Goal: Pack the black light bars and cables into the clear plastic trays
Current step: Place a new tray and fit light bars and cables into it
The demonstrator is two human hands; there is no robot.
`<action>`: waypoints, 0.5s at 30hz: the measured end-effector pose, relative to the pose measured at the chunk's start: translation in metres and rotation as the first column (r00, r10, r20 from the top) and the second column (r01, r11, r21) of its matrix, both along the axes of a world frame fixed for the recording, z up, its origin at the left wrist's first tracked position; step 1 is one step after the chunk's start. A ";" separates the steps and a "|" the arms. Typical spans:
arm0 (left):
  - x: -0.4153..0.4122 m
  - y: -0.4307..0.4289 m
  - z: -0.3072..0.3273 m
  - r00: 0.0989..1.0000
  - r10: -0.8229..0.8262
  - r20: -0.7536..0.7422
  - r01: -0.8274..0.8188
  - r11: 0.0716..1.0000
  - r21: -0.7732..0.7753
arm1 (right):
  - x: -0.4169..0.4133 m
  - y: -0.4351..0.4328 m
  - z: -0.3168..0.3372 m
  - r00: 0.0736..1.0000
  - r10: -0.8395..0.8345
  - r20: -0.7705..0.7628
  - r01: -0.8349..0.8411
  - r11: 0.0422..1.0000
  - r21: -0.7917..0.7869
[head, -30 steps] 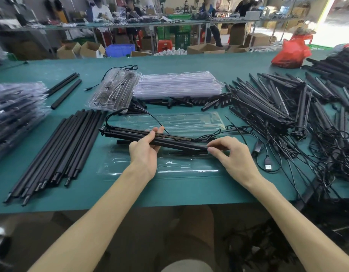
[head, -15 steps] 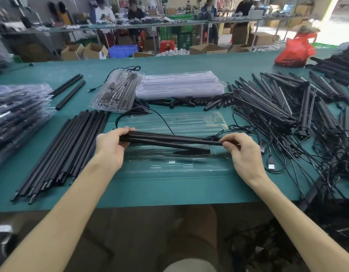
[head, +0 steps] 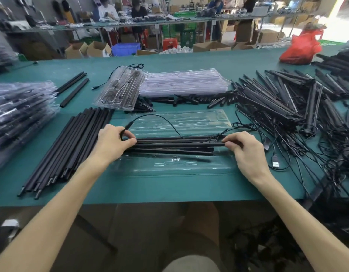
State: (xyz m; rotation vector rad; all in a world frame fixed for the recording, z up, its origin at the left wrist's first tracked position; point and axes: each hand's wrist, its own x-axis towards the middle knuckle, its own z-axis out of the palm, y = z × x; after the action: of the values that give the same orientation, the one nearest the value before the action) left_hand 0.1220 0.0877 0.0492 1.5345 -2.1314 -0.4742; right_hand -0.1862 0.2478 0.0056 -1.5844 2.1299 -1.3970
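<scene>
Left hand [head: 110, 143] shifted outward; fingers [head: 231, 142] pinch light bars [head: 173, 144] at ends.

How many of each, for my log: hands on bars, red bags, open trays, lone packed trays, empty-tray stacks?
Hands on light bars: 2, left, right
Red bag: 1
Open tray: 1
Lone packed tray: 1
Empty-tray stack: 1
Total: 6
</scene>
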 end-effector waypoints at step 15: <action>-0.025 -0.003 -0.020 0.922 -0.330 -0.200 0.343 0.939 0.033 | 0.003 0.004 0.003 0.999 0.024 -0.026 -0.023 0.999 0.037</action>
State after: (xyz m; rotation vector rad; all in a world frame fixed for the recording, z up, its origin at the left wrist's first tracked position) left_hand 0.0968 0.0846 0.0295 1.1012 -2.2488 -0.7859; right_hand -0.1829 0.2520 0.0088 -1.6180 2.1323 -1.3294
